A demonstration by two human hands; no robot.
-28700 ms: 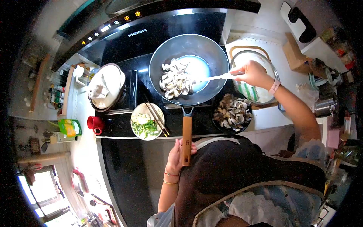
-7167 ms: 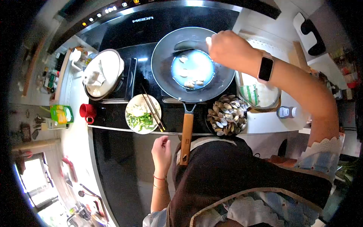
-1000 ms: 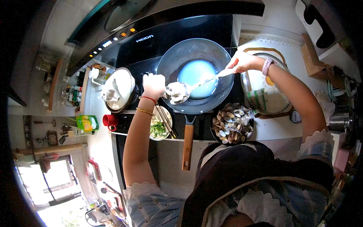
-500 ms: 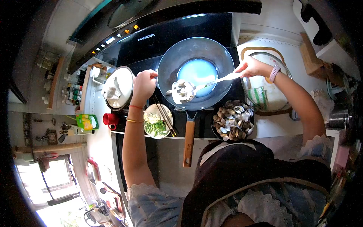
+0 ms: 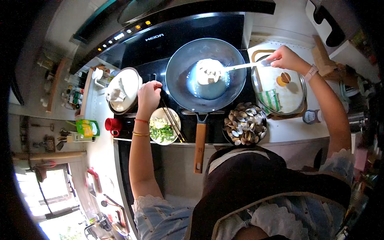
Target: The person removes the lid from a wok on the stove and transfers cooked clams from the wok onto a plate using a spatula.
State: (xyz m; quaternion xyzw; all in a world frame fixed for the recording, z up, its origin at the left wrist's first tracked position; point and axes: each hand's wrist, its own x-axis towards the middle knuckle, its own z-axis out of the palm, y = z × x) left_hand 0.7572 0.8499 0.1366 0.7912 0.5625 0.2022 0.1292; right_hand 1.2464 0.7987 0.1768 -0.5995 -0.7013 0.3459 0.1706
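Note:
My right hand (image 5: 289,58) is closed around the end of a long white spoon (image 5: 243,67). The spoon's head, loaded with pale clumped pieces, hangs over the middle of a dark wok (image 5: 176,76); the wok holds a shallow layer of liquid. My left hand (image 5: 149,95) is curled closed between the wok and a white pot (image 5: 134,85); what its fingers hold, if anything, is hidden. Just below that hand are a bowl (image 5: 178,137) of chopped greens and pale bits, and a pair of dark chopsticks (image 5: 173,121) across it.
The wok's wooden handle (image 5: 200,149) points toward me. Clams (image 5: 245,123) fill a dark dish right of it. A glass lid (image 5: 262,86) with a round knob lies on the right counter over a green-striped packet (image 5: 270,100). At left stands a red mug (image 5: 112,126).
My right hand has moved right and slightly up. The spoon's head has shifted from the wok's lower left rim to its middle. My left hand has moved slightly left and down.

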